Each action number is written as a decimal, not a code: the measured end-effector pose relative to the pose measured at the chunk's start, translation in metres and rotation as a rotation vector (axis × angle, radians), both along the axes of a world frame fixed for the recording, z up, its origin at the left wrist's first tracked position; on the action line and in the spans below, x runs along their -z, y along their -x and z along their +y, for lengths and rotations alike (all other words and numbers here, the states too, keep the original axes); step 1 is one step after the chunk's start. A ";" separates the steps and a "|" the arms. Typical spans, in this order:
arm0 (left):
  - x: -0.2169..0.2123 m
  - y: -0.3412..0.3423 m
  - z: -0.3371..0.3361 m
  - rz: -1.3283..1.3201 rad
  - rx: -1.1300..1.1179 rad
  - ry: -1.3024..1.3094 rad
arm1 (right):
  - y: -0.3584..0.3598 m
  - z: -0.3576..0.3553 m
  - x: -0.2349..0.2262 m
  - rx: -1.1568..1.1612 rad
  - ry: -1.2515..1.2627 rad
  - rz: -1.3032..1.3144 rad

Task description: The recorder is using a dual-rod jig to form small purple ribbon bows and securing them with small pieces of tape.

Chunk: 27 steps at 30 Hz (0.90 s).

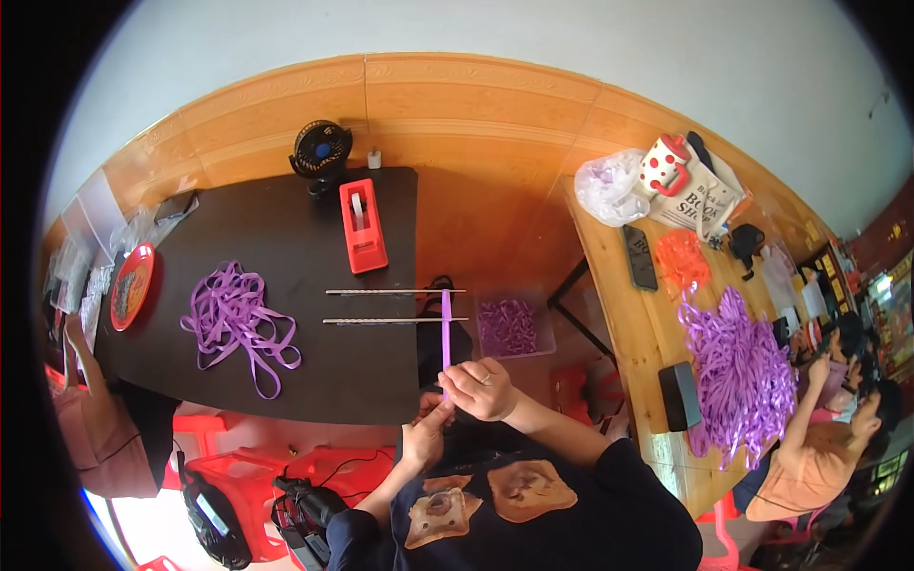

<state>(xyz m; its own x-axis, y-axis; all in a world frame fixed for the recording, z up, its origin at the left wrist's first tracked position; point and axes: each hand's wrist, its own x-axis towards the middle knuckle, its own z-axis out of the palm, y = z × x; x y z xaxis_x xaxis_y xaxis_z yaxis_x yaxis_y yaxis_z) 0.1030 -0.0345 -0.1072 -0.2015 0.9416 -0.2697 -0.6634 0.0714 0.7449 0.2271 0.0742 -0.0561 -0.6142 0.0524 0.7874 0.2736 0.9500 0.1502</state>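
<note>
A strip of purple ribbon (pixel 447 333) runs straight toward me from two thin metal rods (pixel 367 322) that stick out past the right edge of the dark table. My right hand (pixel 481 388) is closed on the ribbon, with a ring on one finger. Just below it, the fingers of my left hand (pixel 428 434) pinch the ribbon's lower part, close against the right hand. A loose heap of purple ribbon (pixel 240 324) lies on the tabletop to the left.
The dark table (pixel 314 381) carries a red tape dispenser (pixel 364 226), a small black fan (pixel 322 152) and a red plate (pixel 132 285). Below the rods is a bin (pixel 514 354) of purple pieces. A wooden table (pixel 619 314) at right holds a large ribbon pile (pixel 741 376). Other people sit either side.
</note>
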 end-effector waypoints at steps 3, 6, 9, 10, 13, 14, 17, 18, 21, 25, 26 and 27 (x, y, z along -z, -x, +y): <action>-0.001 0.001 0.000 -0.019 0.005 -0.026 | 0.001 0.001 -0.003 -0.006 0.033 0.004; 0.001 0.000 0.002 -0.013 0.017 -0.057 | 0.002 0.002 -0.004 -0.019 0.042 0.002; 0.004 0.001 0.005 -0.004 0.070 -0.079 | -0.001 0.005 0.001 -0.019 0.046 -0.024; 0.004 0.002 0.005 -0.001 0.111 -0.093 | -0.002 0.005 0.002 -0.011 0.047 -0.041; 0.006 0.003 0.004 0.019 0.164 -0.078 | -0.007 0.006 0.005 -0.005 0.058 -0.060; 0.006 0.003 0.004 0.020 0.160 -0.073 | -0.008 0.006 0.006 0.006 0.058 -0.063; 0.003 0.002 0.005 -0.007 0.179 -0.063 | -0.009 0.007 0.003 0.004 0.054 -0.057; 0.002 0.001 0.005 -0.013 0.179 -0.053 | -0.009 0.007 0.002 0.004 0.044 -0.049; 0.004 0.000 0.005 -0.045 0.182 -0.062 | -0.007 0.008 -0.001 -0.021 0.027 -0.042; 0.003 -0.001 0.008 -0.051 0.207 -0.140 | -0.010 0.007 -0.003 -0.021 0.068 -0.019; 0.001 -0.001 0.009 -0.050 0.207 -0.139 | -0.009 0.008 -0.006 -0.031 0.073 -0.010; -0.002 -0.001 0.011 -0.200 0.210 -0.161 | -0.009 0.009 -0.010 -0.041 0.078 0.000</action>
